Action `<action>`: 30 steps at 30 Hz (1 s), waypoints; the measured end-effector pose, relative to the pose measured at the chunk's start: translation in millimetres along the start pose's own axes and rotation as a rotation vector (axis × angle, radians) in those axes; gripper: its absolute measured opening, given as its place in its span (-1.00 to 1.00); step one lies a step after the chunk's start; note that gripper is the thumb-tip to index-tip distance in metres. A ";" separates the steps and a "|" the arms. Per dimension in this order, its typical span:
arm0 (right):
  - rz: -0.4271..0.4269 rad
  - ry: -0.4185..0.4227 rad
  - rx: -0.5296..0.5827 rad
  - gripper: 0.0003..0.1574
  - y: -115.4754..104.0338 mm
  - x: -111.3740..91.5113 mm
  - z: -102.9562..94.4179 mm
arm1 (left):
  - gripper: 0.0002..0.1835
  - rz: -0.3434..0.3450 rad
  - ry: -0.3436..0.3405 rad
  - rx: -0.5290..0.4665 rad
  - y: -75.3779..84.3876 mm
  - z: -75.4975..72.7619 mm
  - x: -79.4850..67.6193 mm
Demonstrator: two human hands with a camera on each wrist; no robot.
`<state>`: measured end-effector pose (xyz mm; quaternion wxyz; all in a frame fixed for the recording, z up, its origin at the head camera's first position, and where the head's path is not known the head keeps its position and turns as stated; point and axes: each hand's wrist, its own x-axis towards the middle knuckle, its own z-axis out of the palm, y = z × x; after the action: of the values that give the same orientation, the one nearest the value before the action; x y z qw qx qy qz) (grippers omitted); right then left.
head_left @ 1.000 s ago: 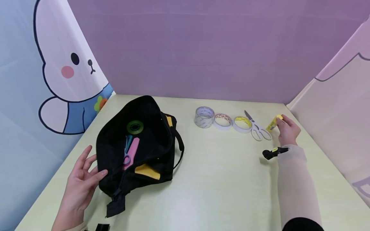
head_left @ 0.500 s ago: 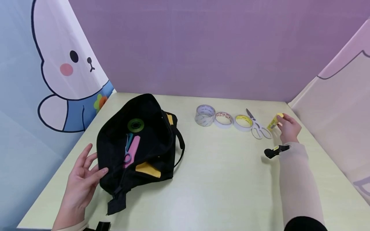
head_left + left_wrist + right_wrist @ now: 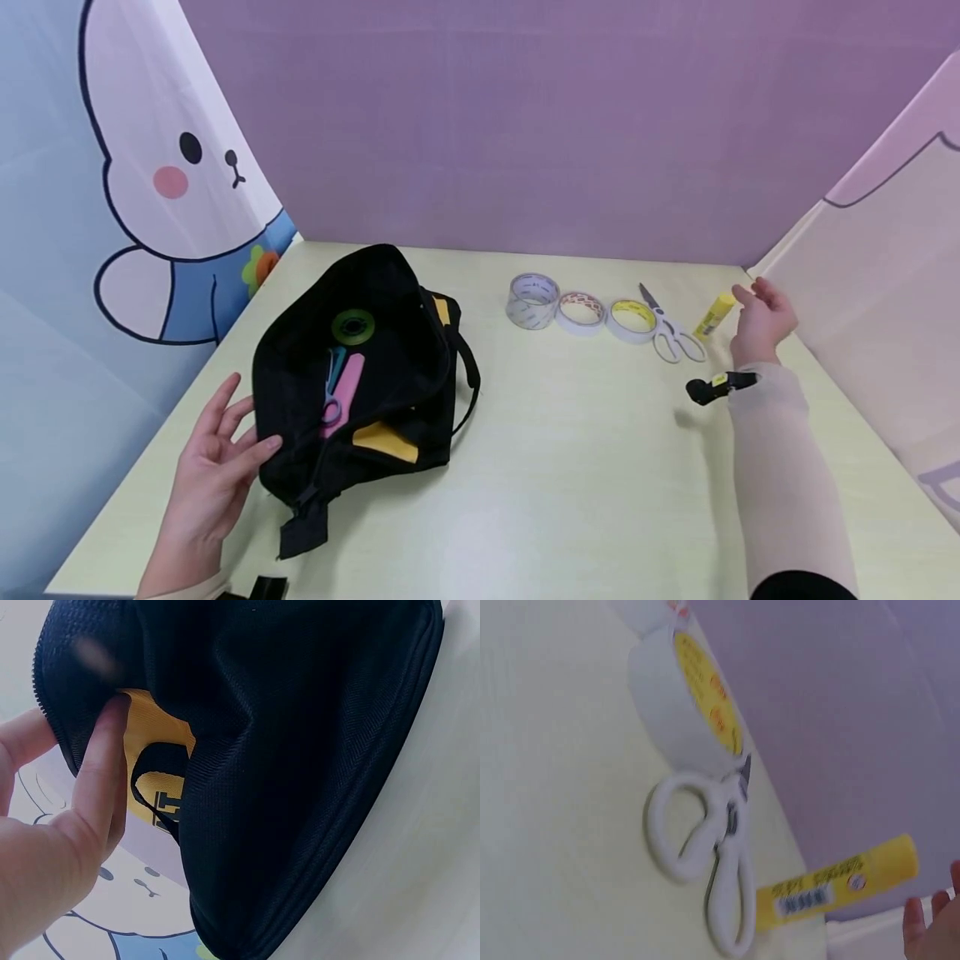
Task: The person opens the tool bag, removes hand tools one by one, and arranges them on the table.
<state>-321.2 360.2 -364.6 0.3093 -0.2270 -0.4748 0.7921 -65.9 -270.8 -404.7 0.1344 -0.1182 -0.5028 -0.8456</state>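
My left hand point(image 3: 206, 479) pinches the near left edge of a black bag point(image 3: 288, 392), thumb on one side and fingers on the other; the left wrist view shows the zippered edge between them. The bag's mouth gapes, with a green tape roll point(image 3: 352, 327), blue-handled scissors point(image 3: 332, 392) and a pink flat item point(image 3: 345, 393) inside. My right hand point(image 3: 762, 321) is just right of a yellow glue stick point(image 3: 715, 315), apart from it and holding nothing. The glue stick point(image 3: 836, 881) stands upright beside the handles of white scissors point(image 3: 672, 333).
Left of the white scissors, a row holds a tape roll with a yellow core point(image 3: 632, 321), one with red print inside point(image 3: 580, 313) and a wide clear tape roll point(image 3: 532, 301). Purple cloth point(image 3: 480, 125) rises behind the table point(image 3: 570, 467).
My right hand has let go of the glue stick and drawn slightly right and away, leaving it standing by the white scissors. The left hand stays at the bag's edge.
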 end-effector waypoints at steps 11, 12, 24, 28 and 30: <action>-0.076 -0.173 0.014 -0.61 -4.9 -41.2 51.7 | -0.07 -0.005 0.000 -0.007 0.2 0.3 0.3; -0.076 -0.202 0.006 -0.61 -5.2 -45.7 56.4 | -0.07 -0.007 0.000 0.000 0.5 0.8 0.6; 0.006 -0.495 0.086 -0.67 -11.1 -103.7 108.2 | -0.07 -0.020 0.011 0.009 1.8 1.2 -0.4; -0.008 -0.564 0.075 -0.67 -10.2 -120.1 125.7 | -0.06 -0.023 0.015 0.015 1.6 1.4 -0.8; -0.011 -0.599 0.075 -0.67 -8.8 -128.6 134.6 | -0.06 -0.021 0.014 0.014 1.7 1.5 -0.8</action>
<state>-316.0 190.3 -288.3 0.1681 0.0308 -0.5163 0.8392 -64.4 -270.2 -402.8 0.1299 -0.1058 -0.5090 -0.8443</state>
